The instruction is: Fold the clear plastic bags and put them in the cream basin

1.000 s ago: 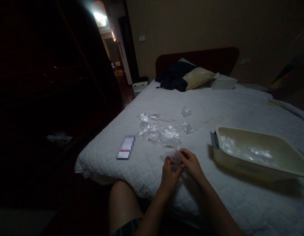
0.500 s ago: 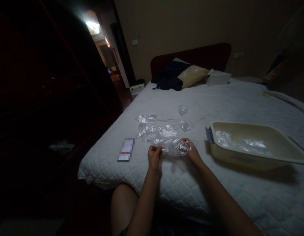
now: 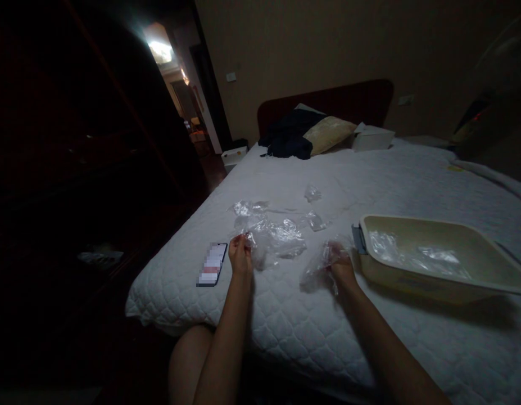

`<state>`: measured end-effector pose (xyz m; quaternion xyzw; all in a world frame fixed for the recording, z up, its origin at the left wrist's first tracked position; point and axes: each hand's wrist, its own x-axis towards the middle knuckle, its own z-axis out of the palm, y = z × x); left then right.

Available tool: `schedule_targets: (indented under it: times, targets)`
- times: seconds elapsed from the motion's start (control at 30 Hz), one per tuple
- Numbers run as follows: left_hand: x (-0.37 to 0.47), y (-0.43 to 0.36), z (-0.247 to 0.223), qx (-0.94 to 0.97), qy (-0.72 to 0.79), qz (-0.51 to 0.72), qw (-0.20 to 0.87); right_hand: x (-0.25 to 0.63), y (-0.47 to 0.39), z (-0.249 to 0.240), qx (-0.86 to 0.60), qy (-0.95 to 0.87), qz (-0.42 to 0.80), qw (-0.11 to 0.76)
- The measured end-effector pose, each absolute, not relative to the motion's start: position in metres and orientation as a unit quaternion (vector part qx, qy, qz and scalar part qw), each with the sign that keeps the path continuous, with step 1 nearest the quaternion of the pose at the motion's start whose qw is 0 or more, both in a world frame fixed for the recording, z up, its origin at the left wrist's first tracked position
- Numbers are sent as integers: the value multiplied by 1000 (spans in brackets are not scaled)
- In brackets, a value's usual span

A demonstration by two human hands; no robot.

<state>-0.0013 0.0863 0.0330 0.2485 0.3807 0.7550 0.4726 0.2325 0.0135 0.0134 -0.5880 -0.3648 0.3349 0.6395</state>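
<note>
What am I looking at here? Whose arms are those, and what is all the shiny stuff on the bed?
The camera sits on a person's head, so you see their own arms from above. They sit at a bed in a dim room. The left hand pinches a clear plastic bag. The right hand holds another crumpled bag. More small bags lie on the cover. A phone lies beside the left hand, and a beige tub with plastic inside sits beside the right.

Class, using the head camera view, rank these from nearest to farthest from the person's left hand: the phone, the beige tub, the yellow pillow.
Measured from the left hand:
1. Phone, lying on the bed just to the hand's left.
2. Beige tub, off to the right, beyond the right hand.
3. Yellow pillow, far back at the headboard.
</note>
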Motion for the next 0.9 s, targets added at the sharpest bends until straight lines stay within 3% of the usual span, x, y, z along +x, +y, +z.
schedule_targets:
  times: [0.23,0.4,0.53,0.7,0.9]
  targets:
    - [22,131,20,392,557,619,390,223,4,-29,-609,-349,360,615]
    - [32,126,25,535,660,504,155,223,4,-33,-624,-369,347,595]
    - [42,91,45,618,590,519,28,223,3,-33,-633,-374,338,588]
    - [66,20,34,809,392,395,191,223,1,-28,-611,-390,344,597]
    - [76,-17,-10,777,425,371,278,225,-8,-21,-572,-416,426,564]
